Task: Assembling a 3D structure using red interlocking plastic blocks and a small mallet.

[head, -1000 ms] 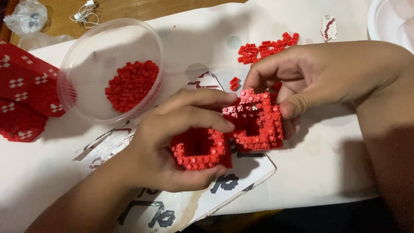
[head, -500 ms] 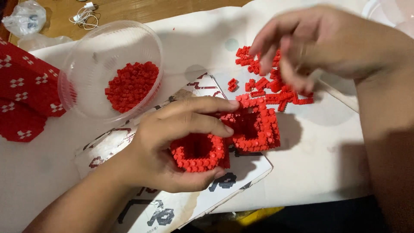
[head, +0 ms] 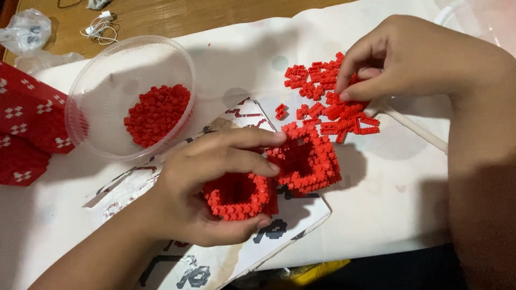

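My left hand (head: 215, 177) grips a red build of tiny bricks (head: 306, 161), two hollow square frames joined side by side, and holds it over a printed sheet (head: 226, 263). Its thumb is under the near frame and its fingers lie across the top. Farther right, my right hand (head: 408, 59) hovers at a loose pile of small red bricks (head: 328, 102) on the white cloth, thumb and fingers pinched together at the pile's right side. Whether a brick sits between them is hidden.
A clear plastic bowl (head: 107, 64) with several red bricks (head: 158, 113) stands at the left. A red cloth with white marks (head: 24, 123) lies at the far left. Wooden table (head: 177, 16), a cable and a plastic bag are at the back.
My right hand let go of the build's right frame and moved up and right to the loose brick pile. My left hand keeps its hold on the build.
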